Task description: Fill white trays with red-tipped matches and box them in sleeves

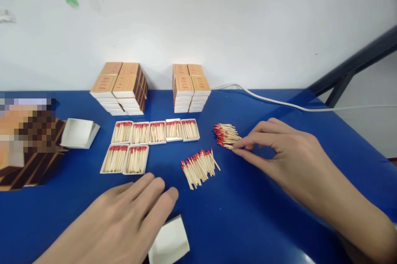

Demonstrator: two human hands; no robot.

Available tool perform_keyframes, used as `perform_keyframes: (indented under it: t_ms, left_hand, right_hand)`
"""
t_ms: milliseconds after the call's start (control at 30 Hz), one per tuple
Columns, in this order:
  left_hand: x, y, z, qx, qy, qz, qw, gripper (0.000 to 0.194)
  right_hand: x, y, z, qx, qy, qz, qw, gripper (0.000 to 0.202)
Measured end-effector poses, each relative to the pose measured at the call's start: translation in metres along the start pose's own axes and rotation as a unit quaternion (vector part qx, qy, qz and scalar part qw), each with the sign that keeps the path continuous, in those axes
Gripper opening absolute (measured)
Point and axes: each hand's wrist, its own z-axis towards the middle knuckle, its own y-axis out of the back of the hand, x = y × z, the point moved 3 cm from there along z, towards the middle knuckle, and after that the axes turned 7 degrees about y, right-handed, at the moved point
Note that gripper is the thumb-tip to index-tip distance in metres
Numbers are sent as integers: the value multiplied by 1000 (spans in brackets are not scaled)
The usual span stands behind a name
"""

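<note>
My right hand (276, 148) pinches matches at the lower edge of a small pile of red-tipped matches (226, 133). To the left and nearer, a second loose pile of matches (200, 168) lies on the blue table. My left hand (133, 214) hovers palm down, its fingers together and slightly bent; what is under them is hidden. An empty white tray (171, 241) sits partly beneath its fingers. Beyond the left hand, match-filled trays stand in two rows, a back row (157, 132) of several and a front row (125, 159) of two.
Two stacks of matchboxes, a left one (120, 88) and a middle one (191, 88), stand by the white wall. More boxes (40, 152) are piled at far left beside white empty trays (79, 133). A white cable (273, 100) crosses the back right of the blue table (248, 222).
</note>
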Motion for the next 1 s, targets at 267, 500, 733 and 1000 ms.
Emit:
perform_keyframes:
  t_ms: [267,500,733,1000]
  left_hand:
    - [0,2,6,-14,-5,-11,1000,77]
    - [-1,4,11,-8,-10,1,1000,72]
    - [1,3,5,-15,-20,1,1000,79]
    - [-7,5,34,11,94,-69,993,80]
  right_hand:
    - [0,-3,-2,22,14,7,1000,22]
    - [16,-4,-9,58,15,22,998,23]
    - [36,-1,3,-14,-80,121,989,20]
    - [61,-21,11,-15,-188,263,946,19]
